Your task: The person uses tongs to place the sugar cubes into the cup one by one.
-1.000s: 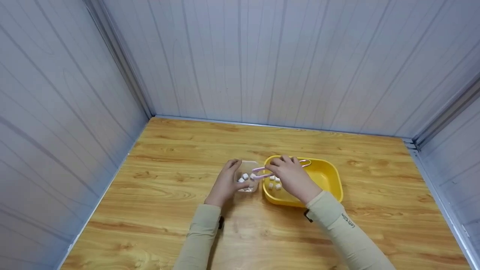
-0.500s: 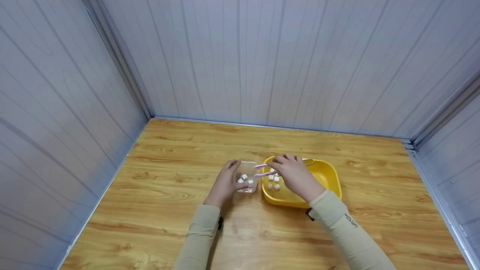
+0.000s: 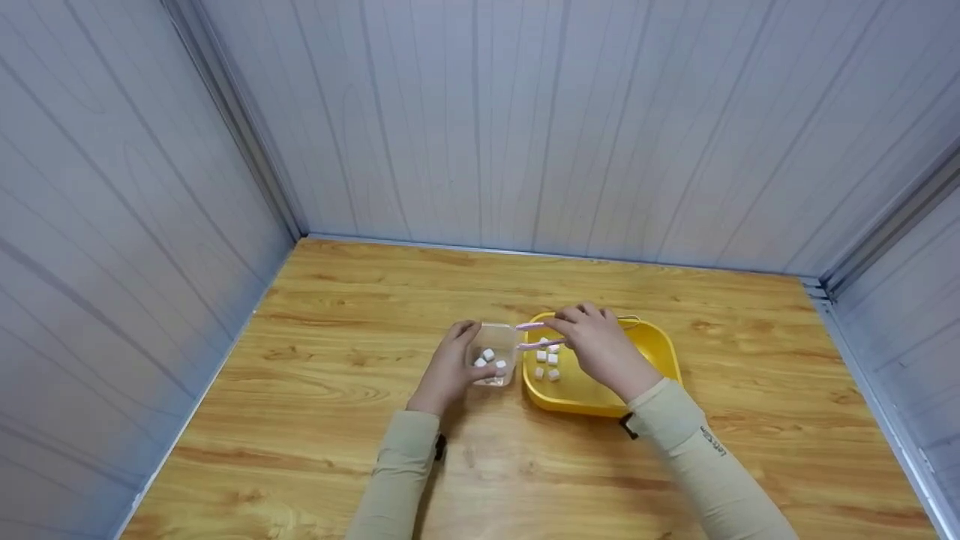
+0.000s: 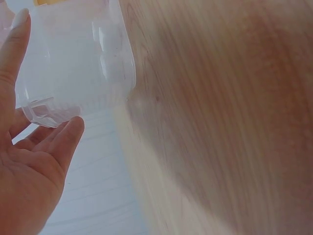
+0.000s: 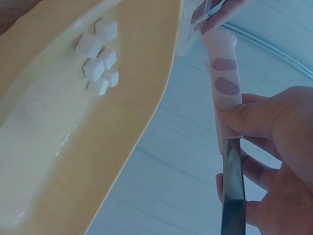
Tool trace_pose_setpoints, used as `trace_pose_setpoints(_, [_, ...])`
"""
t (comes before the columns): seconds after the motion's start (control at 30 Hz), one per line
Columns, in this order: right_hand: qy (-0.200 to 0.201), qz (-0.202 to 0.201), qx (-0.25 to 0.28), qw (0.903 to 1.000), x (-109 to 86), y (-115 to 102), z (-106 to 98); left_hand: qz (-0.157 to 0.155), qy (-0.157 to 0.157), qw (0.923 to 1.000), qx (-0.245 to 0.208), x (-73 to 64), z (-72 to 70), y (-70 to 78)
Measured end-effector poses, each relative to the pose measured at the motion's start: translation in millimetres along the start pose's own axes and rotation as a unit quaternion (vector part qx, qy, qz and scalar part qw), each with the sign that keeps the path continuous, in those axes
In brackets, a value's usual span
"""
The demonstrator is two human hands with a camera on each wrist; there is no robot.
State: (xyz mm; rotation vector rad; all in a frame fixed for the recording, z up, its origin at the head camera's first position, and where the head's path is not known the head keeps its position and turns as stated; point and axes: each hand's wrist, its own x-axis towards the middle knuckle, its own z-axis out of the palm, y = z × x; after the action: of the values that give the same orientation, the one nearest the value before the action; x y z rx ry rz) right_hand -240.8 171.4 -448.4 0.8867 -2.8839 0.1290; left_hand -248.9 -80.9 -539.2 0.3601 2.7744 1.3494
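Note:
My left hand (image 3: 445, 369) holds a clear plastic container (image 3: 496, 335) between thumb and fingers, its far fingers round the upper left edge. Several small white cubes (image 3: 488, 354) lie at the bottom of it. In my right hand (image 3: 606, 356) is a pair of tongs (image 5: 226, 81) with pale pink, paw-shaped tips and a metal body. Their two tips stand apart over the left rim of a yellow basin (image 3: 592, 409), pointing at the container, with nothing between them. More white cubes (image 5: 94, 68) rest inside the basin near its left side.
The wood-grain table (image 3: 315, 360) carries both containers, set side by side. Pale panel walls (image 3: 450, 127) rise behind and at the left and right. A dark strap (image 3: 628, 427) shows at my right wrist.
The tongs let go of a white cube inside the clear container and have drawn back to the right, over the basin's rim. My left hand stays in place with the container.

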Motion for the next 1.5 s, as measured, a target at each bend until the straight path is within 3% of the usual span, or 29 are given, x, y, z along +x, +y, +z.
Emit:
trace_pose_setpoints(0.6, [0.029,-0.004,0.001,0.9996,-9.8,18.2,2.1,0.003,0.003,1.0000,-0.009,-0.5,0.9,-0.2])
trace_pose_setpoints(1.5, [0.001,0.037,-0.003,0.9993,-21.5,41.1,14.8,0.007,0.009,0.9999,-0.006,-0.2,1.5,-0.8])
